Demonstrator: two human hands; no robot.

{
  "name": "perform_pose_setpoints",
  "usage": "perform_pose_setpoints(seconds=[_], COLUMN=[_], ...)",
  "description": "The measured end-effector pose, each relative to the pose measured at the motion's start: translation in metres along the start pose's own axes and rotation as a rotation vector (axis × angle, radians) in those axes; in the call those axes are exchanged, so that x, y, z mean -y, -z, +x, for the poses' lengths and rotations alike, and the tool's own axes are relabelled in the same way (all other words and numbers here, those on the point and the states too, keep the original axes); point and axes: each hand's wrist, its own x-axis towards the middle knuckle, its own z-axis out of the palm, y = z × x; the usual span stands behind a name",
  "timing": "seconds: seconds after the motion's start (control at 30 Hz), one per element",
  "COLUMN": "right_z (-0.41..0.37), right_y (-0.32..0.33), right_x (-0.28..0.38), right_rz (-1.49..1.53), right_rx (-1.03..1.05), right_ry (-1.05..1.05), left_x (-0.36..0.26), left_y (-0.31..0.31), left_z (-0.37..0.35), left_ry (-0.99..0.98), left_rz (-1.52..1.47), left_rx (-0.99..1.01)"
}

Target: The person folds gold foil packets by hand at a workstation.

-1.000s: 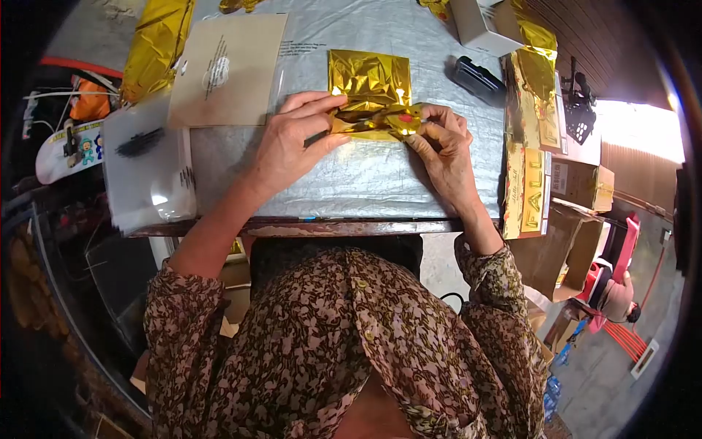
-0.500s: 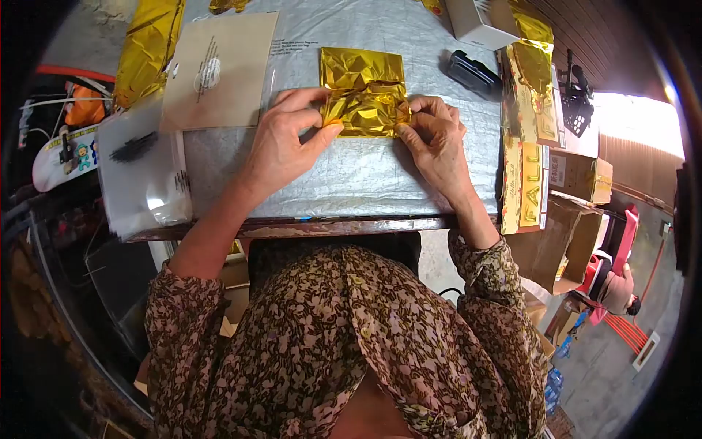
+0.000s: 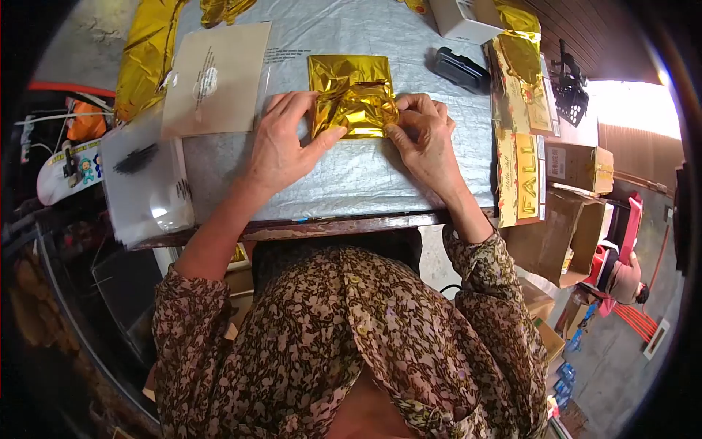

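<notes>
A folded, creased sheet of shiny gold foil [image 3: 352, 77] lies on the silvery table cover. My left hand [image 3: 281, 143] holds the foil's left side, its fingertips at the edge and its thumb on the lower left corner. On the other side, my right hand [image 3: 425, 135] pinches the lower right edge between thumb and bent fingers. The foil's middle is wrinkled, and its top part lies flatter. Close to my left hand is a beige sheet with printing [image 3: 217, 80], inside what looks like a clear sleeve.
Clear plastic bags [image 3: 146, 179] lie at the table's left edge, below more gold foil [image 3: 146, 58]. A black case [image 3: 461, 69] and a white box [image 3: 466, 18] sit at the upper right. "FALL" packages [image 3: 521, 175] line the right edge. Another person [image 3: 623, 276] is at far right.
The camera view has shifted slightly, so the table items appear a little to the left. Both hands stay at the foil's sides, with only small finger movements.
</notes>
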Motion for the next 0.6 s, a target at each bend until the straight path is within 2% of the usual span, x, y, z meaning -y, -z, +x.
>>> perform_pose_setpoints(seconds=[0.17,0.23,0.33,0.4,0.5,0.53,0.6], right_z=[-0.001,-0.004,-0.009,-0.017,-0.024,-0.027,-0.023], right_y=[0.001,0.001,0.000,-0.001,-0.003,-0.002,-0.006], right_x=[0.000,-0.004,-0.007,0.007,0.009,0.013,0.014], right_rz=[-0.038,-0.055,-0.078,-0.098,-0.283,-0.376,-0.354], right_rx=[-0.007,-0.004,-0.105,-0.279,-0.032,0.101,0.120], right_ry=[0.015,0.018,0.104,0.205,0.515,0.517,0.514], left_x=[0.007,0.006,0.002,0.002,0.001,0.001,0.003], left_y=[-0.011,-0.015,-0.014,-0.016,-0.015,-0.015,-0.016], left_z=[0.000,0.000,0.000,0.000,0.001,0.001,0.002], left_ry=[0.030,0.018,0.053,0.055,0.067,0.077,0.085], left_rz=[0.105,0.078,0.103,0.093,0.091,0.091,0.085], left_rx=[0.031,-0.035,-0.026,-0.038,-0.043,-0.037,-0.028])
